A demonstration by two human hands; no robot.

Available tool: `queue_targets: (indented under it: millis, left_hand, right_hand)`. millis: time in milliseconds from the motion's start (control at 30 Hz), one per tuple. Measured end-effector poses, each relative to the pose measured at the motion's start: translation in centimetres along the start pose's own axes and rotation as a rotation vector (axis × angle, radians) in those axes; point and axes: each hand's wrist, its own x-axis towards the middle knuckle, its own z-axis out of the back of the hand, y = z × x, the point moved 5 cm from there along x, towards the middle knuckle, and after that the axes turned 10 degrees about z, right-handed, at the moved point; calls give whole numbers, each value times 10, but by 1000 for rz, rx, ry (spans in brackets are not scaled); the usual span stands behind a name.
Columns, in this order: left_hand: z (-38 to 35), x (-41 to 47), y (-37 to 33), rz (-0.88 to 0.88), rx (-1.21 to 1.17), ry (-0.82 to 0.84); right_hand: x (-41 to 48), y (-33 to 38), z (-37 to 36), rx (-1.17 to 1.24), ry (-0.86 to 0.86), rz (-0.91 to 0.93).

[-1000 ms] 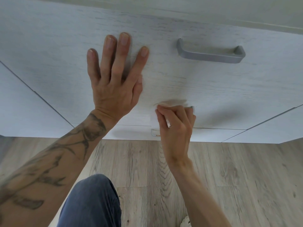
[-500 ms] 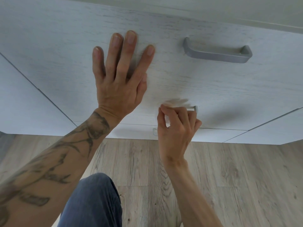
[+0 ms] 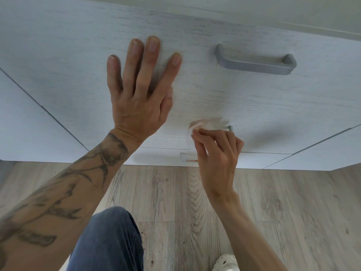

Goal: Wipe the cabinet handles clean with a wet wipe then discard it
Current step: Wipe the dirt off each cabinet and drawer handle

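Head view: the right hand [image 3: 216, 153], pinching the wipe [image 3: 197, 128], has slid toward 9 o'clock along the middle handle [image 3: 230, 128], baring its end, while the left hand [image 3: 140, 98] stays spread flat.

Matt grey metal handle [image 3: 256, 64] on whitewashed wood-grain drawer front [image 3: 214, 90]; pale wood-look plank floor [image 3: 293, 202].

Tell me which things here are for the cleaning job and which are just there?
For the job:
- wet wipe, pinched in the right hand
- middle handle, being wiped
- top handle
- bottom handle, with an orange smear
- left hand, flat on the drawer front

Just there:
- wooden floor
- white shoe
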Motion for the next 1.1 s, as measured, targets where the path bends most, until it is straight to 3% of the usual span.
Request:
queue_targets:
  millis: [100, 333, 500, 633, 733, 1100]
  left_hand:
    - [0, 1, -1, -4, -9, 2]
    - [-1, 0, -2, 0, 0, -6]
    - [-1, -1, -1, 2, 5, -12]
    - [-1, -1, 0, 3, 5, -14]
    - [-1, -1, 0, 1, 4, -12]
    - [-2, -1, 0, 1, -1, -12]
  right_hand:
    - [-3, -7, 7, 37, 15, -23]
    - [-2, -19, 31, 101, -45, -315]
    - [14, 6, 13, 268, 42, -229]
    - [6, 2, 5, 125, 92, -186]
    - [2, -1, 2, 20, 55, -171]
    - [6, 11, -3, -1, -56, -154]
